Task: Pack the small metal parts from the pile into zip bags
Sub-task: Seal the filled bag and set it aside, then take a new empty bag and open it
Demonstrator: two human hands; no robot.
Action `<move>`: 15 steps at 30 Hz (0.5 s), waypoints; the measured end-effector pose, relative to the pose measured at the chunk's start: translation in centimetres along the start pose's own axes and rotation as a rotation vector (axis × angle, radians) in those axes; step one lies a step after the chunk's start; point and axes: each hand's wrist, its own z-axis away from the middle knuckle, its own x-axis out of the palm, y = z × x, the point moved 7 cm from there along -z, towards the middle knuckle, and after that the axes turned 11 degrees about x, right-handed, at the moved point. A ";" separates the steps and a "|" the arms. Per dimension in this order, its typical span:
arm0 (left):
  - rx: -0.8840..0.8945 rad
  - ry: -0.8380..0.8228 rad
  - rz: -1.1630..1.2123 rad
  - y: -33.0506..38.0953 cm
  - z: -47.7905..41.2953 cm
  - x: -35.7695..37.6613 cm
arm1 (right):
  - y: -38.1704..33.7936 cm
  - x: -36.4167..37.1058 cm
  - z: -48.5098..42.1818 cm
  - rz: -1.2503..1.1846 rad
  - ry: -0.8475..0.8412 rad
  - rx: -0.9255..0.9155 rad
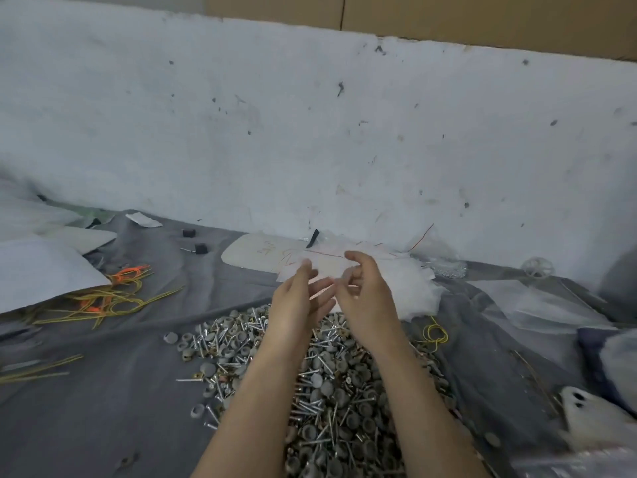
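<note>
One zip bag (323, 288), contents unclear; R hand (366, 294) pinches it, L hand (295, 300) fingers straight.

The only view comes from a wide-angle camera worn on the person's head, facing forward and tilted down along both forearms. The left hand (299, 298) and right hand (369, 296) sit close to the lens, near the middle of the picture. The pile of screws and grey caps (331, 395) lies just below the camera on the grey cloth (138, 391) and runs off the bottom edge, while the stained white wall (310, 132) fills the upper half farther off, its top line slanting and bowed by the wide lens.
</note>
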 end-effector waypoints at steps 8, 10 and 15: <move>0.122 -0.026 -0.428 -0.2 11.1 -5.5 | 0.7 2.2 13.8 0.198 -0.272 -0.051; 0.156 -0.043 -0.452 -1.3 13.1 -6.6 | 1.7 2.3 15.4 0.173 -0.201 -0.009; 0.412 -0.078 -0.853 -2.5 14.9 -7.5 | 3.7 3.2 17.5 -0.062 -0.096 0.106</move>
